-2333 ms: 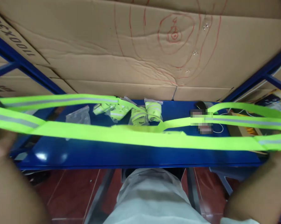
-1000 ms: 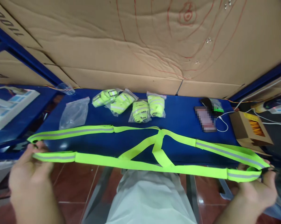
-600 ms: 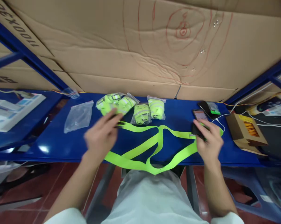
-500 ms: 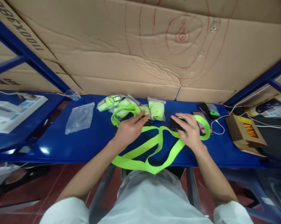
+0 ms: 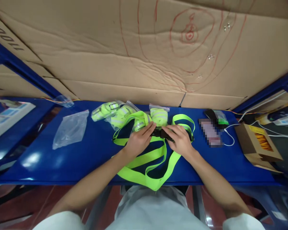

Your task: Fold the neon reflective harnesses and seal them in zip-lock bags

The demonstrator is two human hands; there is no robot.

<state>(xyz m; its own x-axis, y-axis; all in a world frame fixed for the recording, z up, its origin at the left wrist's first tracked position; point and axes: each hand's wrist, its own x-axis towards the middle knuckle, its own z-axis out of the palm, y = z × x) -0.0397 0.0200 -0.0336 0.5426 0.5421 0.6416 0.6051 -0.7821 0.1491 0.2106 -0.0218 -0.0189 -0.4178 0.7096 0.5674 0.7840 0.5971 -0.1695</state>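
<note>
A black plastic buckle [image 5: 161,133] joins the ends of a neon yellow-green strap [image 5: 155,182], which lies in loops on the table near its front edge. My left hand [image 5: 139,139] is closed on the buckle's left part, fingers pointing right. From the other side my right hand [image 5: 180,138] grips the right part, and the two parts sit in line, touching or nearly so; whether they are latched I cannot tell. Behind my hands lie bagged rolls of reflective strap [image 5: 159,115]. Fingertips under the buckle are hidden.
On the blue table [image 5: 98,166] lies a flat clear zip bag [image 5: 72,127] at left. A blurred-out phone [image 5: 209,132], a white cable [image 5: 231,137] and an open cardboard box [image 5: 256,143] are at right. A cardboard wall [image 5: 98,64] rises behind.
My hands have come together, bringing the black buckle's two parts from apart to meeting in the middle. The strap's right loop has moved left, away from the phone.
</note>
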